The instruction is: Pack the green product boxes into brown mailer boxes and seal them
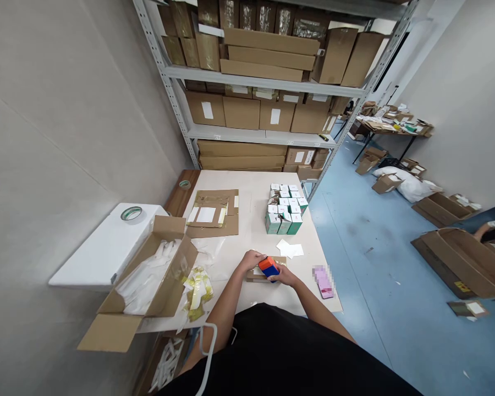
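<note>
The orange-and-blue block (269, 267) is up between the two hands, over a small flat piece of cardboard (254, 278), its long axis slanting from an orange end, far and to the left, to a blue end nearer the body. The right hand (286, 275) looks closed round its right side, pinching the blue part; the left hand (252, 260) has its fingertips at the orange end, and I can't tell from here whether they grip or only touch. Both hands are about equally near. Beneath lies a pale table (253, 201), with white slips (291, 249) and green-and-white boxes (286, 212) beyond, an open carton (157, 226) to the left, then grey shelving (247, 133) and blue floor (346, 220).
</note>
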`<state>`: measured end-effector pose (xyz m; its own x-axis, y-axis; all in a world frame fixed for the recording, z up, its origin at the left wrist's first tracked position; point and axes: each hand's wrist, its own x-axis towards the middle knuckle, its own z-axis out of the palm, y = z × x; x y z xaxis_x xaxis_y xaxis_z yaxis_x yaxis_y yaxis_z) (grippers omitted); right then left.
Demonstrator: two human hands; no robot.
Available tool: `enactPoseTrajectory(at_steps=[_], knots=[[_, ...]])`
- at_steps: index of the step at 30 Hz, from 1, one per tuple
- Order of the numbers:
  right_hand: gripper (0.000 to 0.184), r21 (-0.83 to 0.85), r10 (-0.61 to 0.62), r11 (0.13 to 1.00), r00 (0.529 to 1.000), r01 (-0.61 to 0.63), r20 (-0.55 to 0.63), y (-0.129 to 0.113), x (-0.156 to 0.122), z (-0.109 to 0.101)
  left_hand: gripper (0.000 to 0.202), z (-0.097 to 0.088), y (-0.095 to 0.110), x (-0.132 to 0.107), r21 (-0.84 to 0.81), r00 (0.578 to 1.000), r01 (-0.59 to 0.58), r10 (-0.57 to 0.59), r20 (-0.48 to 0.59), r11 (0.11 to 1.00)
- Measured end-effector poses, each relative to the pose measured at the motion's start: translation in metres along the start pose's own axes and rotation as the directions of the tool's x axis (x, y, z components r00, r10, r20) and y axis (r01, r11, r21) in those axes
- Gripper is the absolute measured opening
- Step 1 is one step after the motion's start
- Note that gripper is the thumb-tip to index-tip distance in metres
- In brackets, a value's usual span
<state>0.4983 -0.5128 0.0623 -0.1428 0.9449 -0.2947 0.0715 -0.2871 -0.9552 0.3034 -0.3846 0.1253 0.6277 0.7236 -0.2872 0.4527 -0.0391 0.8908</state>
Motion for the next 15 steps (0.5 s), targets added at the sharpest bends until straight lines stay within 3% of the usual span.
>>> enactPoseTrajectory(at_steps=[7, 15], knots=[[0.052, 0.031, 0.037, 0.999, 0.999, -0.037, 0.011, 0.004, -0.002, -0.001, 0.051, -0.001, 0.005, -0.001, -0.086, 0.996, 0.08, -0.082, -0.032, 0.993], [0.058, 0.035, 0.027, 0.999, 0.999, -0.028, 0.025, -0.007, -0.004, -0.004, 0.037, -0.013, 0.021, -0.002, -0.312, 0.982, 0.024, -0.08, -0.168, 0.95]])
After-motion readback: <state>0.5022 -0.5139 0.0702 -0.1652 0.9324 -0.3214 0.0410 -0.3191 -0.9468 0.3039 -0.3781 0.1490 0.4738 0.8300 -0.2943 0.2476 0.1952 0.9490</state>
